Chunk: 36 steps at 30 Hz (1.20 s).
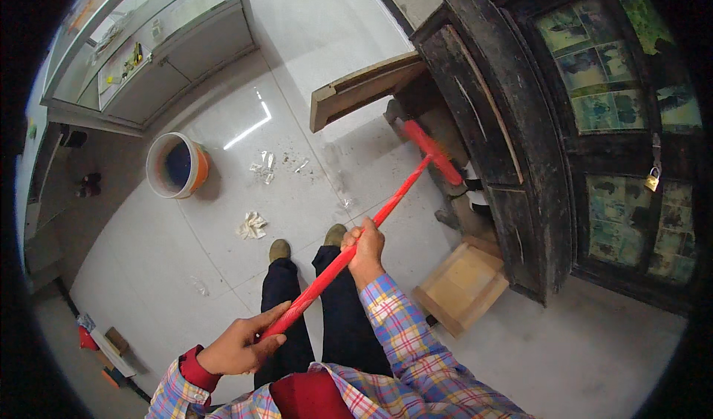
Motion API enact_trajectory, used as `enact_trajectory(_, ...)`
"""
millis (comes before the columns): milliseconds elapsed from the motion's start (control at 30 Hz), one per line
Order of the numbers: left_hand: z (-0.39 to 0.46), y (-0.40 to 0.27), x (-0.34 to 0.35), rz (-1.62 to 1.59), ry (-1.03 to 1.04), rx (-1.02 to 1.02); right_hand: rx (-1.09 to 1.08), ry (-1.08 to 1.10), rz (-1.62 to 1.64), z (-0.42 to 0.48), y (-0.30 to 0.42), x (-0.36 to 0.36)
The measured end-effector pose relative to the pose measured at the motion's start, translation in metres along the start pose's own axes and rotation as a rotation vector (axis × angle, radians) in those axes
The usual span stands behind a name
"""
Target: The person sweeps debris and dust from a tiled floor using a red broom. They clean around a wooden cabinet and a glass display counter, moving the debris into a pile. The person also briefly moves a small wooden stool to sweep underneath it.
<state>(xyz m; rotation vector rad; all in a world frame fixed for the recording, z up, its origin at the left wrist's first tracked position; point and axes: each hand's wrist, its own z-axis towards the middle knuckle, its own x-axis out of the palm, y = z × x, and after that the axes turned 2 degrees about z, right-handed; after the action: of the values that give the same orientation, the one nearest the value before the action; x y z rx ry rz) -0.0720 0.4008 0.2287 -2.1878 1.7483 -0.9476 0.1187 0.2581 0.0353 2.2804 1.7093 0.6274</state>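
A broom with a red handle (pixel 319 286) runs diagonally across my front, its red head (pixel 433 153) at the opening under a dark wooden cabinet. My left hand (pixel 243 336) grips the handle near its top end. Farther down the same handle, my right hand (pixel 365 247) is wrapped around it. The broom's bristles are mostly hidden against the cabinet's shadowed opening. Crumpled white paper (pixel 252 226) lies on the tiled floor (pixel 211 257) in front of my shoes. Beyond it are scraps of clear wrapper (pixel 264 167) and dark bits of dirt (pixel 288 160).
The dark wooden cabinet (pixel 501 113) fills the right side, a brass padlock (pixel 652 179) hanging on its door. One wooden drawer (pixel 367 85) juts out behind the broom; another drawer (pixel 462 285) sits nearer. An orange-and-white bucket (pixel 196 165) with dark contents stands left, by a glass display case (pixel 178 46).
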Motion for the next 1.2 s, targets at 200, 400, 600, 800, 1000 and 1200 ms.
enact_trajectory(200, 0.053, -0.018, 0.009, 0.008, -0.088, 0.141, -0.101, 0.011, -0.133, 0.073, 0.045, 0.027)
enact_trajectory(400, 0.022, 0.017, 0.025, -0.258, -0.03, 0.028, -0.045, -0.062, -0.398, 0.034, 0.002, 0.0)
enact_trajectory(600, 0.026, 0.03, 0.048, -0.334, -0.005, 0.108, 0.009, -0.016, -0.252, 0.018, 0.028, -0.014)
enact_trajectory(800, 0.053, 0.026, 0.044, -0.246, -0.109, 0.104, 0.013, -0.068, -0.333, 0.06, 0.011, -0.004)
enact_trajectory(1000, -0.003, 0.061, 0.043, -0.097, -0.186, 0.067, 0.127, -0.081, -0.267, -0.004, -0.053, -0.022)
enact_trajectory(1200, 0.033, 0.073, 0.038, 0.337, -0.246, 0.419, -0.004, 0.029, -0.099, 0.026, -0.016, -0.04)
